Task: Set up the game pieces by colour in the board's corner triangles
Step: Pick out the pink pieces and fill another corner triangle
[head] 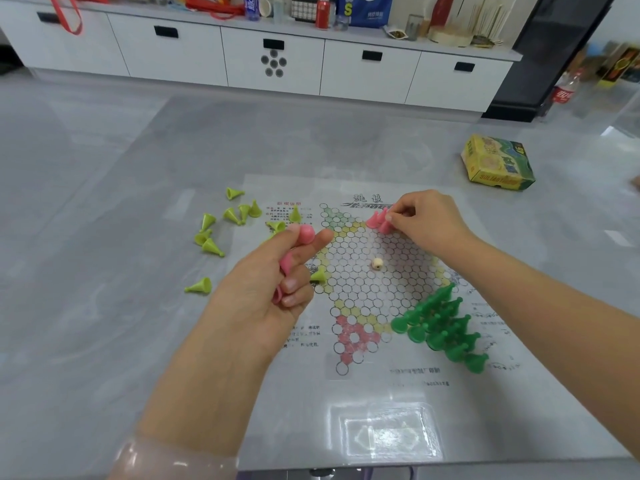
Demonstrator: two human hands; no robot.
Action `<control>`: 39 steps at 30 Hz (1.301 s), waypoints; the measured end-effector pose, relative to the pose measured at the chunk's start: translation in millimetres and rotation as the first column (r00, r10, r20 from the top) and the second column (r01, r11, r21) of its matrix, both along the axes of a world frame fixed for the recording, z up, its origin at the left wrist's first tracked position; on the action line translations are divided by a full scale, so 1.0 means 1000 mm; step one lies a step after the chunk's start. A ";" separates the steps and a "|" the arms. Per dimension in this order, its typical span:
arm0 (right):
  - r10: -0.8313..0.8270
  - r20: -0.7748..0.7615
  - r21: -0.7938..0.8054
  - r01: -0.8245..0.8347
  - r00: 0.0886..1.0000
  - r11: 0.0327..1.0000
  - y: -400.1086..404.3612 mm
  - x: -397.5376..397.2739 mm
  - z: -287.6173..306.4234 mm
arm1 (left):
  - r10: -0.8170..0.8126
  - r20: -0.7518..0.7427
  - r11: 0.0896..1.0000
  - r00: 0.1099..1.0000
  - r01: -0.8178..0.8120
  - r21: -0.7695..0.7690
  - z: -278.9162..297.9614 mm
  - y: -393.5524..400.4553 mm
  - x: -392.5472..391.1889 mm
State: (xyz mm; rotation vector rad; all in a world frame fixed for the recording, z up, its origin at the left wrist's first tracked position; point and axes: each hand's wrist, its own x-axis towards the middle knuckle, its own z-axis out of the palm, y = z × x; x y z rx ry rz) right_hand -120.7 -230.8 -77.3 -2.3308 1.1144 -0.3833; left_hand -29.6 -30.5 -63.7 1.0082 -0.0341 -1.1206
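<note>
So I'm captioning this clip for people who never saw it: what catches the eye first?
The dark green pieces stand packed in the board's near right corner triangle. The right hand sets pink pieces at the far corner, while the left hand holds more pink ones. Light green pieces lie scattered on the table left of the board.

The only view is coming from a camera on the person's head. It is looking forward and down, from close above the near edge of the desk [104, 168]. The paper board [363, 278] is lying in the middle of the picture, and the wide lens is also reaching the white cabinet [277, 64] beyond the far edge.
</note>
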 end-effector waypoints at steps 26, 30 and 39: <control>0.023 -0.092 -0.133 -0.036 0.995 0.990 -0.003 0.001 0.003 | -0.056 -0.011 0.998 0.998 0.056 -0.018 0.002 -0.003 -0.004; 0.034 -0.085 -0.116 -0.044 0.996 0.992 0.000 0.004 0.004 | -0.051 -0.006 0.999 0.999 0.051 -0.016 0.002 -0.005 -0.002; 0.048 -0.080 -0.082 -0.055 0.996 0.995 0.000 0.003 0.005 | -0.054 -0.009 0.998 0.999 0.054 -0.020 0.004 -0.003 -0.004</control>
